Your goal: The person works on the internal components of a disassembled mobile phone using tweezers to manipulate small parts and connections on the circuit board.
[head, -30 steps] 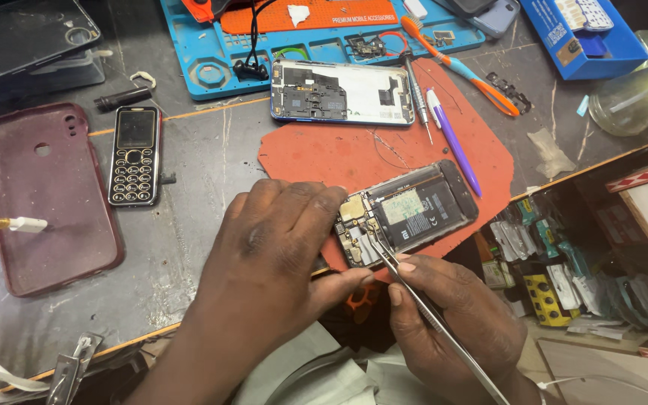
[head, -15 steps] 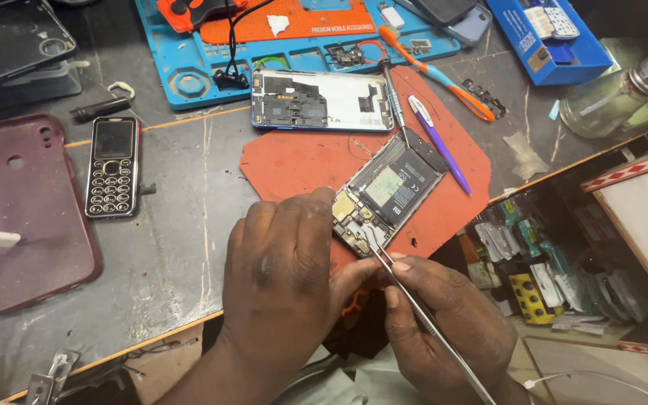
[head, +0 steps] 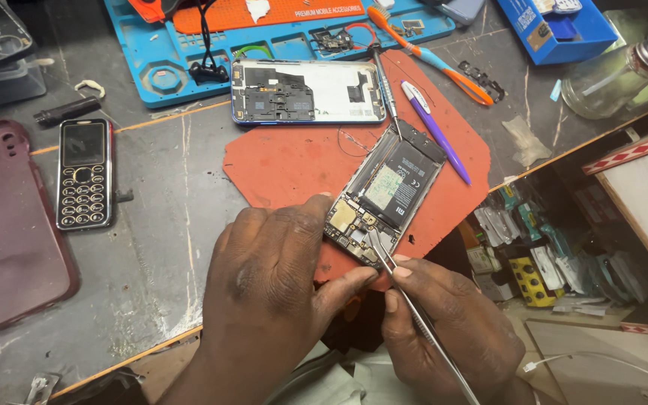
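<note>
An opened smartphone (head: 390,191) with its battery and circuit board showing lies tilted on an orange-red work mat (head: 294,161). My left hand (head: 275,281) presses down on the phone's near end, thumb at its lower corner. My right hand (head: 444,330) grips metal tweezers (head: 403,296), whose tips touch the circuit board at the phone's lower end.
A second opened phone (head: 305,91) lies at the mat's far edge, before a blue parts tray (head: 166,64). A keypad phone (head: 84,174) and a maroon phone cover (head: 9,232) lie left. A purple pen (head: 436,131), a screwdriver (head: 385,86), a toothbrush (head: 433,56) and a glass bottle (head: 616,71) lie beyond.
The opened phone has turned to point further away from me. Both hands stayed on its near end, with the tweezers still at the board.
</note>
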